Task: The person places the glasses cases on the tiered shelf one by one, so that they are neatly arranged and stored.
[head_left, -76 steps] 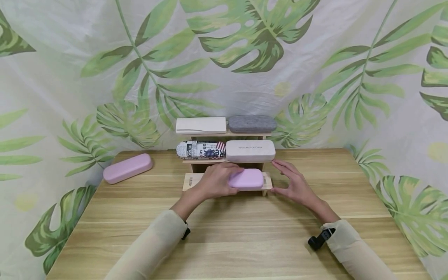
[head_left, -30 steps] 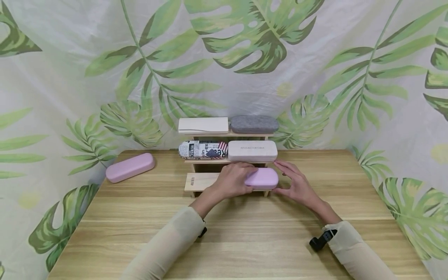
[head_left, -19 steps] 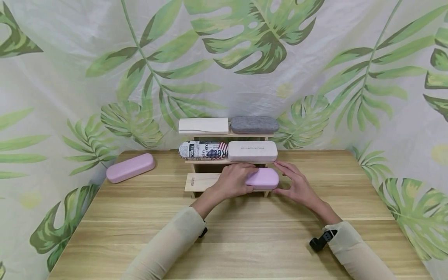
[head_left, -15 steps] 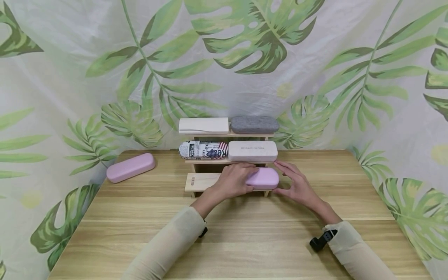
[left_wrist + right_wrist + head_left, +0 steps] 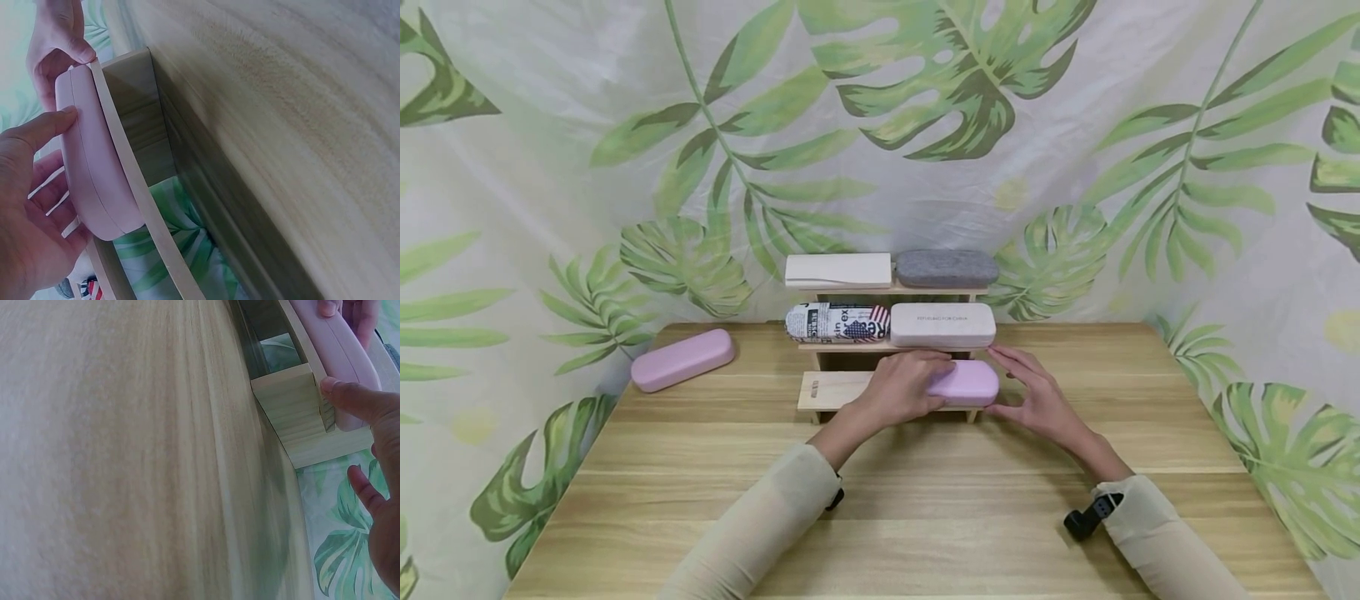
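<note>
My left hand grips a lilac glasses case lying on the lowest board of a small three-tier wooden rack. The left wrist view shows the thumb on the front side of this case and the fingers behind it. The case sits at the board's right end. My right hand is at that same end, fingers extended, the thumb tip touching the board's end in the right wrist view and the forefinger reaching the middle tier's corner.
On the middle tier lie a newsprint-patterned case and a pale lettered case. The top tier bears a white case and a grey fabric case. A pink case rests at the wooden table's left edge, before a leaf-print cloth.
The lilac case has slid right along the lowest board with my left hand, reaching its right end. During the last second both hands stay nearly still. My right hand has kept its place throughout.
</note>
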Demonstrator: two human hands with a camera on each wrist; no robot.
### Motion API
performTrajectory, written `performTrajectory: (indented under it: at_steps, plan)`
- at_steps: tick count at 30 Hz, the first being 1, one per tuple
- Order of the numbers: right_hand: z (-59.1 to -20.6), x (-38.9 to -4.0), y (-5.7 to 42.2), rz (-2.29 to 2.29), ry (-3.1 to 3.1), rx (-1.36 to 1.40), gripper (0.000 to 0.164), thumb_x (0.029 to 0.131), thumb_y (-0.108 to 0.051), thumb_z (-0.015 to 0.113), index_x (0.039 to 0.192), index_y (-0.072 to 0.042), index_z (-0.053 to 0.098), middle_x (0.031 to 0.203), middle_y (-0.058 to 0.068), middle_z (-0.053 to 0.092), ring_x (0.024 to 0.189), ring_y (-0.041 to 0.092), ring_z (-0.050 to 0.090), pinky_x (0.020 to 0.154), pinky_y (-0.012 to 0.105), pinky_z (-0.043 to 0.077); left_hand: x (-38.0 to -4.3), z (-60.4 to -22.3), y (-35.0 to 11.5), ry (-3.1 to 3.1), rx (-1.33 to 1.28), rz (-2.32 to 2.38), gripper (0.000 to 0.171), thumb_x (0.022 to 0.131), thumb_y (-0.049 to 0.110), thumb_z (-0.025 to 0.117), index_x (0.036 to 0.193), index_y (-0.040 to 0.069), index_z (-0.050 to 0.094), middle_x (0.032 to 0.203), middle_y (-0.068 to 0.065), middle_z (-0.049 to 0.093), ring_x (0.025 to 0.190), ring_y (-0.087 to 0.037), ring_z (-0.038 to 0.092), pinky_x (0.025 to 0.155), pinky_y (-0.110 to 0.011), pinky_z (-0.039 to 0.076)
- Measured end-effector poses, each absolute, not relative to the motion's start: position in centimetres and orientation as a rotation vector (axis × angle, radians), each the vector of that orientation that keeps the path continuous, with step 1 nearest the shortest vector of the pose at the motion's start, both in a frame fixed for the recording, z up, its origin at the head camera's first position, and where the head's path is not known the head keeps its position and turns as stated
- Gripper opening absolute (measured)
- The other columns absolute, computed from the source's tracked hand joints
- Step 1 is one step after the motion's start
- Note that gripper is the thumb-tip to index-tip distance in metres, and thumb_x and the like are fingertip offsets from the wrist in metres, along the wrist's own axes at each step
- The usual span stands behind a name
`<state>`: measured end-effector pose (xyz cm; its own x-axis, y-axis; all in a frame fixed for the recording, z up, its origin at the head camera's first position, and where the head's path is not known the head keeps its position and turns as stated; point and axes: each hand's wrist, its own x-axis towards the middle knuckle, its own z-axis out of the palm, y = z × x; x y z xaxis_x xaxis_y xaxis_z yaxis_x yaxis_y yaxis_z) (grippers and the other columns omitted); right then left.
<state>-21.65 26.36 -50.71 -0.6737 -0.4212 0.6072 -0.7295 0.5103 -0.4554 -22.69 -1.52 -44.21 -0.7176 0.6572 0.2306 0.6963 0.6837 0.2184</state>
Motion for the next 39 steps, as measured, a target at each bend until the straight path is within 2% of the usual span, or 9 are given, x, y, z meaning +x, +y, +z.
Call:
performTrajectory:
  at_steps: [6,15,22,30,39]
  plan:
    - [-50.8,-21.5,26.4,1.001,-2.323,0.939,0.095,0.061,0.001,0.101,0.146,0.005,0.059,0.149,0.020,0.058,0.128,0.037,0.056,0.089,0.030,0.058,-22.6,-44.3,-1.4,-2.764,-1.096,-0.421,0.057,0.087,0.035,0.088,0.139,0.017,0.072,0.141,0.000,0.070,0.125,-0.024,0.068,0.092,-0.042,0.061]
    - [-50.8,-21.5,26.4,1.009,-2.386,0.903,0.097,0.063,-0.003,0.101,0.149,0.001,0.057,0.151,0.018,0.056,0.133,0.032,0.053,0.089,0.042,0.060,-22.4,-44.4,-1.6,-2.713,-1.099,-0.430,0.054,0.086,0.035,0.090,0.135,0.019,0.074,0.137,0.002,0.072,0.124,-0.022,0.069,0.089,-0.039,0.061]
    - [-50.9,-21.6,26.4,0.982,-2.368,0.916,0.098,0.062,-0.004,0.102,0.149,0.001,0.057,0.151,0.019,0.057,0.131,0.035,0.055,0.087,0.043,0.060,-22.0,-44.0,-2.2,-2.660,-1.097,-0.509,0.055,0.083,0.036,0.091,0.133,0.018,0.075,0.133,0.000,0.074,0.123,-0.022,0.069,0.089,-0.039,0.061]
    - [-50.7,-21.5,26.5,1.004,-2.410,0.890,0.098,0.065,-0.008,0.102,0.151,-0.001,0.056,0.153,0.018,0.055,0.134,0.030,0.053,0.089,0.048,0.059,-21.7,-43.5,-3.5,-2.609,-1.088,-0.570,0.058,0.081,0.043,0.091,0.131,0.019,0.076,0.131,-0.001,0.075,0.122,-0.020,0.070,0.087,-0.036,0.061]
    - [-50.8,-21.5,26.4,1.016,-2.400,0.894,0.099,0.064,-0.004,0.102,0.151,-0.001,0.056,0.153,0.018,0.055,0.133,0.028,0.053,0.089,0.040,0.059,-21.2,-43.1,-6.1,-2.513,-1.079,-0.618,0.059,0.078,0.044,0.094,0.128,0.018,0.077,0.129,-0.002,0.076,0.118,-0.021,0.073,0.082,-0.034,0.062]
